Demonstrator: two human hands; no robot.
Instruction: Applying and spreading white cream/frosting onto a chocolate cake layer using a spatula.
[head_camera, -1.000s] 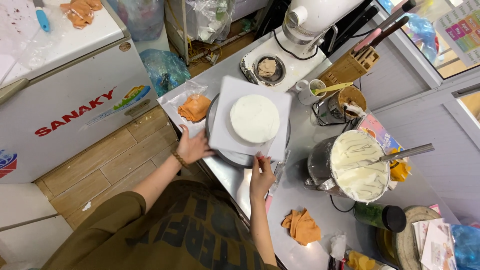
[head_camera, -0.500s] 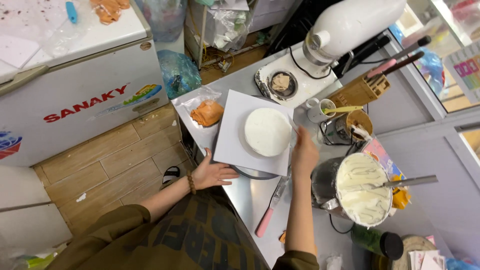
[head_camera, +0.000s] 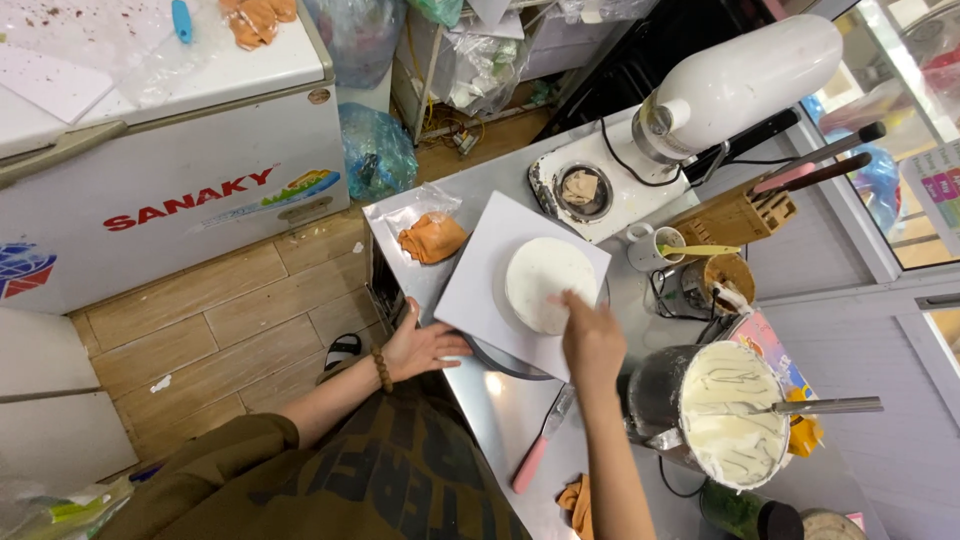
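- The left hand (head_camera: 425, 345) lies open, fingers spread, at the near left edge of the white square cake board (head_camera: 490, 290); it steadies the board and grips nothing.
- The board sits on a dark turntable (head_camera: 500, 362) on the steel counter (head_camera: 500, 410), and the round white cake (head_camera: 545, 282) rests near the board's middle.
- The cake looks bare: no cream shows on its top, so coating seems still to do.
- The right hand (head_camera: 592, 335) reaches over the cake's near right edge, fingers loosely extended and touching it; it holds nothing.
- A pink-handled palette knife (head_camera: 540, 440) lies unused on the counter below the board.
- On the right, the steel mixing bowl (head_camera: 735, 415) is full of white cream with a tool handle stuck in it.
- Against half a second ago, the right hand has drawn back from beyond the cake onto its rim; the left hand has kept its place at the board's edge.
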